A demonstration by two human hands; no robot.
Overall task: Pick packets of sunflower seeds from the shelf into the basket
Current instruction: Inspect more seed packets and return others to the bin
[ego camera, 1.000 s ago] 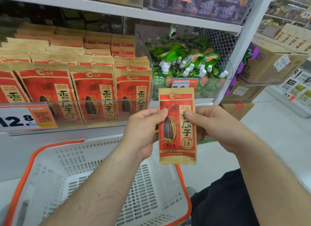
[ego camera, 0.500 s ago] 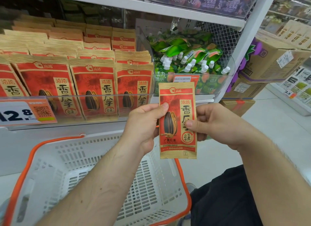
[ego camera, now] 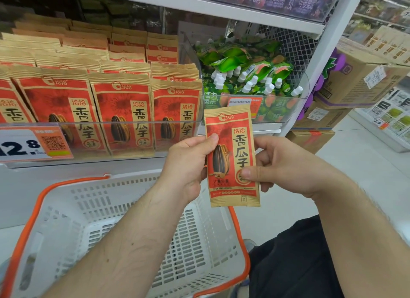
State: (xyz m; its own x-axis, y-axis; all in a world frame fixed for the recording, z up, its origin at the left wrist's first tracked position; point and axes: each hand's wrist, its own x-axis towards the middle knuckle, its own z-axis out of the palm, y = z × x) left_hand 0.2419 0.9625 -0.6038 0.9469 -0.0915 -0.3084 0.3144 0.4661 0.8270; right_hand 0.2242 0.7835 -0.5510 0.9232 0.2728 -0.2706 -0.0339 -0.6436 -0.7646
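A red and tan packet of sunflower seeds [ego camera: 231, 155] is upright in front of me, above the right rim of the basket. My left hand [ego camera: 188, 162] pinches its left edge with the thumb on the front. My right hand [ego camera: 286, 164] pinches its right edge lower down. Rows of the same packets [ego camera: 119, 111] stand on the shelf behind a clear lip. The white basket with an orange rim [ego camera: 73, 211] sits below my arms, and I see nothing lying inside it.
A price tag reading 12.8 [ego camera: 33, 143] hangs at the shelf front on the left. Green spouted pouches [ego camera: 248, 75] fill the bin to the right. Cardboard boxes [ego camera: 355, 82] are stacked on the floor at the far right, beside the white shelf post [ego camera: 321, 53].
The packet has stayed between both hands, with my right thumb sliding lower along its right edge. The view has tilted so the shelf sits a little higher in frame.
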